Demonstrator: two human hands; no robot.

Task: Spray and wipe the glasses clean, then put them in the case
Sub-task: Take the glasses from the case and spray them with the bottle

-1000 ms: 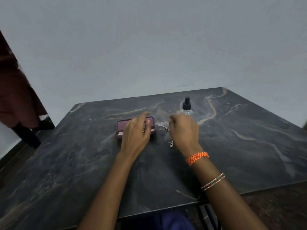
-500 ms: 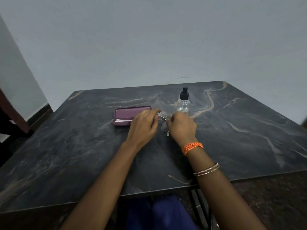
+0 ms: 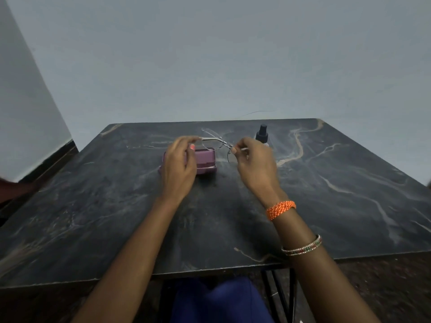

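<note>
both forearms reach forward over the table (image 3: 326, 194). the left hand (image 3: 178, 165) and right hand (image 3: 255, 163) each pinch one end of the glasses (image 3: 215, 144), held up above the closed case (image 3: 205, 160), beside the spray bottle (image 3: 262, 135).

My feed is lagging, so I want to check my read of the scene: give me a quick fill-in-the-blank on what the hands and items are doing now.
1. Both hands hold the ____ above the table.
2. The left hand partly hides the ____ glasses case lying on the table.
3. The spray bottle, just beyond the right hand, has a ____ top.

Missing words: glasses; purple; black
</note>
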